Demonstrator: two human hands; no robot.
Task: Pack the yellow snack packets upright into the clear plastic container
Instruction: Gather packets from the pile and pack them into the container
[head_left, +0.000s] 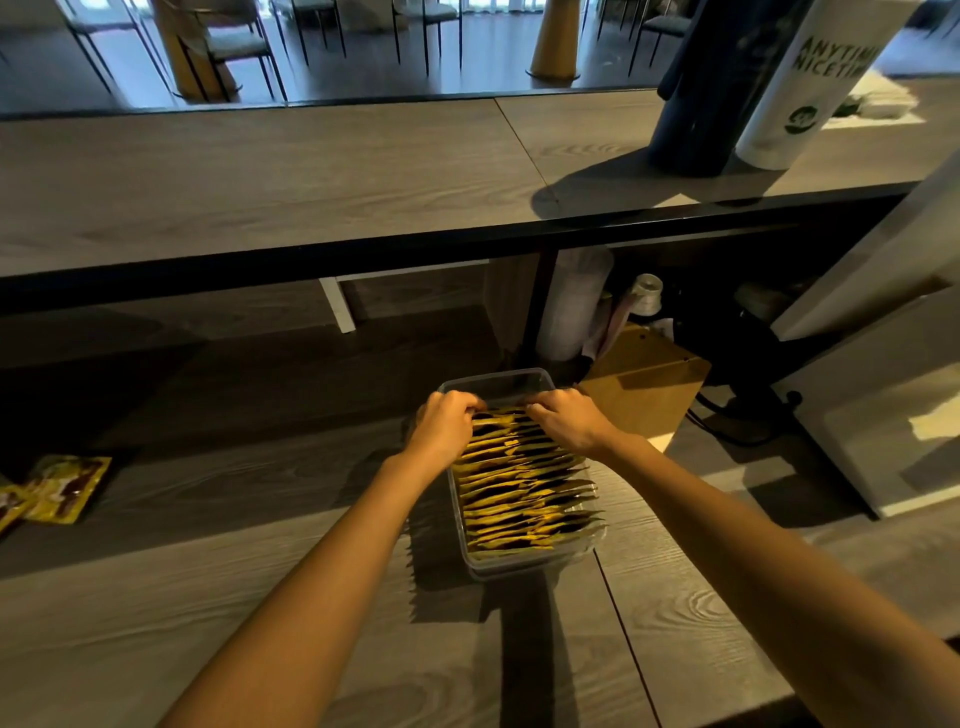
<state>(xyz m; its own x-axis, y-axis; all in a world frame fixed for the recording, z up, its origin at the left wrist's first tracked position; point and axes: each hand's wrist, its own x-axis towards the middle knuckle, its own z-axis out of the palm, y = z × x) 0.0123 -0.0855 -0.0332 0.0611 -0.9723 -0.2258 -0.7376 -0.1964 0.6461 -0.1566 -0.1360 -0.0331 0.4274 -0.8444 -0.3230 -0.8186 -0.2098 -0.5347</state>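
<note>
A clear plastic container (496, 382) stands on the wooden counter ahead of me, filled with several yellow snack packets (524, 499) standing on edge in a row. Its far end holds no packets. My left hand (444, 426) and my right hand (569, 418) are both at the far end of the row, fingers curled over the top edges of the farthest packets. Two loose yellow packets (62, 486) lie flat on the counter at the far left.
A raised wooden shelf (311, 171) runs across above the counter, carrying a dark bottle (711, 88) and a white printed cup (810, 88). A brown clipboard (644, 384), a stack of cups (571, 301) and black cables (737, 415) sit behind the container to the right.
</note>
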